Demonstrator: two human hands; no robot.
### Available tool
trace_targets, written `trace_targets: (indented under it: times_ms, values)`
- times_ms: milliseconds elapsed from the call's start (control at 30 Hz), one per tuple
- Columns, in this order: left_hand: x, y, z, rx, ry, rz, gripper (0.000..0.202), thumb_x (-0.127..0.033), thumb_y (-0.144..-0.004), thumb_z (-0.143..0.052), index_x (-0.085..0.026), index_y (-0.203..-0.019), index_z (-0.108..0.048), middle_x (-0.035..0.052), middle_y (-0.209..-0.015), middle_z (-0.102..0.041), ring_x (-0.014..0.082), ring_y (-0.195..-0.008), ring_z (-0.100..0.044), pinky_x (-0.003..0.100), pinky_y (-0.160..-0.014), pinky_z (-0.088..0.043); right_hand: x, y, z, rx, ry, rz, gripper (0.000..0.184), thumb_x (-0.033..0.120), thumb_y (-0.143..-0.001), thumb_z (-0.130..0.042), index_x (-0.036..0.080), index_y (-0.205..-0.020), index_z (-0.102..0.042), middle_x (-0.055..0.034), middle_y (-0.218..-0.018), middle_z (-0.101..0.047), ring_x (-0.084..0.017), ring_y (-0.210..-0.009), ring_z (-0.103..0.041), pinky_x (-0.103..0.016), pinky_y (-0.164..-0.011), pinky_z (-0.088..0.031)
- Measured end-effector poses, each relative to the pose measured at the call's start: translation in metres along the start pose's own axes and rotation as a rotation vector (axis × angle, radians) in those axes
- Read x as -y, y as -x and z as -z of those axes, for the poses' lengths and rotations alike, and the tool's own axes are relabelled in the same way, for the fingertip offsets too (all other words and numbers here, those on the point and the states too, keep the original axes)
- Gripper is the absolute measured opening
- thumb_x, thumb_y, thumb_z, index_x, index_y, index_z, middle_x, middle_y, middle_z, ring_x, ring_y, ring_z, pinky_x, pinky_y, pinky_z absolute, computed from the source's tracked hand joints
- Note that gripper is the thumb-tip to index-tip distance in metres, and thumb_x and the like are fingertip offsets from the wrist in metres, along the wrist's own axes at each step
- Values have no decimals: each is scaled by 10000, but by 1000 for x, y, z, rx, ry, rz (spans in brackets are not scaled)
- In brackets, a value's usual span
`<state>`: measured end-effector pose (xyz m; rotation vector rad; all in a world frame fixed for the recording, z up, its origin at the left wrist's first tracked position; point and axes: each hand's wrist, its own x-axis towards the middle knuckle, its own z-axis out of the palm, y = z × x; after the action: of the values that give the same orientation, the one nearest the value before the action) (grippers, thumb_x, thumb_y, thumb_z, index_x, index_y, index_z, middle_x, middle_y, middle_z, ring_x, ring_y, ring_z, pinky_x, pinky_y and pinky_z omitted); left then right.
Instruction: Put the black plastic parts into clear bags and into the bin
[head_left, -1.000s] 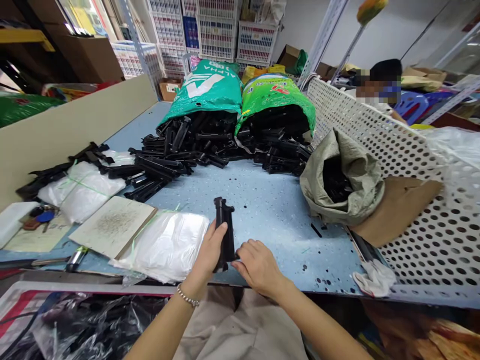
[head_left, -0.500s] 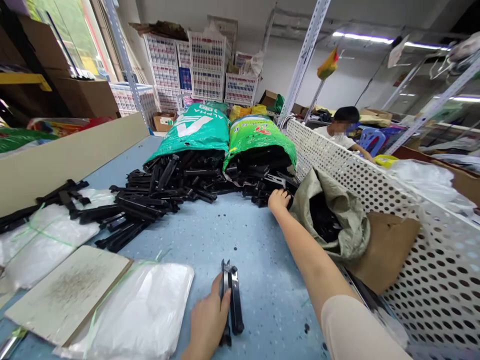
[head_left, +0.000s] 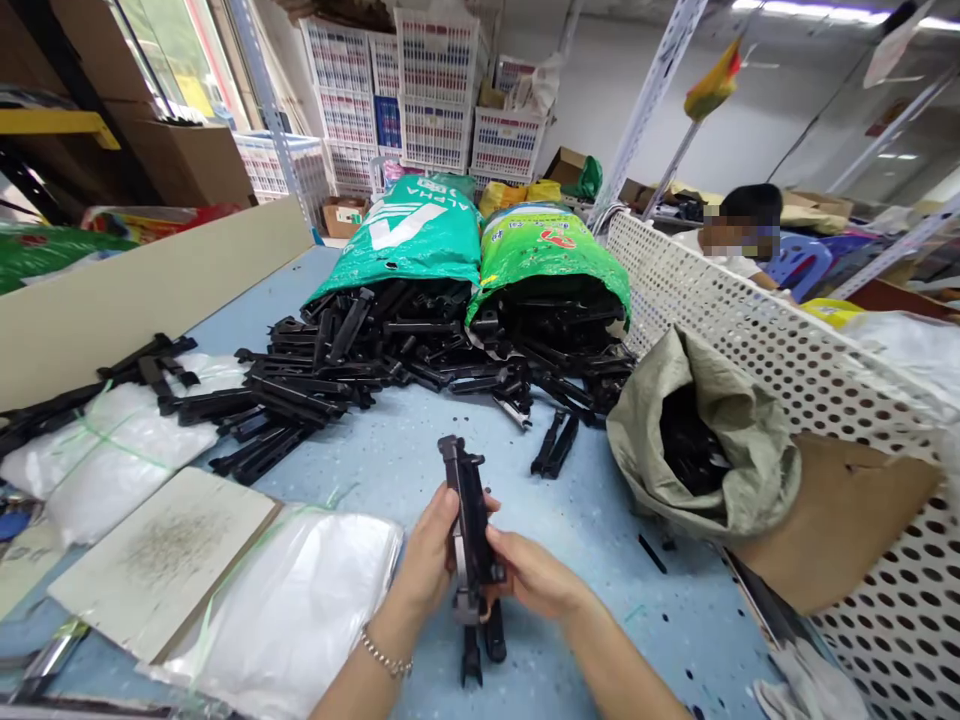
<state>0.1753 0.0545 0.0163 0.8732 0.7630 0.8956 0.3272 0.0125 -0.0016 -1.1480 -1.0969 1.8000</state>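
Observation:
Over the near middle of the blue table, my left hand and my right hand are both closed on long black plastic parts. These stand roughly upright, the left fingers on one side and the right thumb and fingers on the other. A grey shiny strip shows along their left face. Below the hands, the ends of more black parts stick out; I cannot tell whether these are held or lie on the table. Further off lies a heap of similar black parts, with a separate pair to its right.
A teal bag and a green bag spill parts at the back. An open grey-green sack stands right, before a perforated white panel. Clear plastic bags and a board lie left. A person sits beyond the panel.
My right hand has come back from the heap to the middle and now grips black parts with my left hand. The left hand has lifted slightly. The view has shifted left and down.

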Motion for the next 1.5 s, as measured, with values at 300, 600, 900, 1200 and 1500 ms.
trace_targets:
  times_ms: [300, 600, 900, 1200, 1500]
  values:
    - [-10, 34, -20, 55, -52, 123, 534, -565, -850, -506, -183, -1224, -482, 37, -870, -613, 140, -636, -620, 283, -586, -529, 45, -10, 13, -507, 1058, 597, 439, 534, -942, -337, 198, -798, -579, -71, -784, -570, -207, -784, -518, -339, -748, -409]
    - [-3, 21, 0, -127, -75, 101, 535, -441, -816, -554, -162, -1261, -454, 40, -808, -686, 201, -757, -680, 329, -723, -535, -23, 35, -31, -238, 1336, 656, 459, 491, -974, -294, 189, -746, -554, -62, -730, -586, -184, -683, -497, -312, -638, -350]
    - [34, 41, 38, -291, -1107, -78, 485, -288, -891, -408, -134, -1349, -450, 166, -1164, -638, 300, -1038, -629, 460, -914, -473, 17, -27, 89, -1140, 895, 196, 402, 388, -875, -480, 160, -1204, -512, -181, -1238, -534, -318, -1130, -496, -448, -927, -382]
    - [31, 37, 6, -188, -741, -263, 496, -408, -886, -502, -216, -1340, -446, 138, -1351, -485, 268, -1226, -487, 462, -1029, -398, -9, -3, 25, -914, 681, 432, 551, 263, -851, -456, 188, -1390, -373, -123, -1355, -502, -255, -1249, -469, -444, -1046, -381]
    - [-7, 51, -32, 71, 59, 217, 390, -526, -795, -609, -156, -898, -538, -14, -606, -558, 113, -513, -529, 231, -508, -435, 29, 29, -12, -635, 879, 817, 321, 451, -968, -348, 203, -1014, -548, -77, -876, -591, -213, -819, -555, -368, -729, -466]
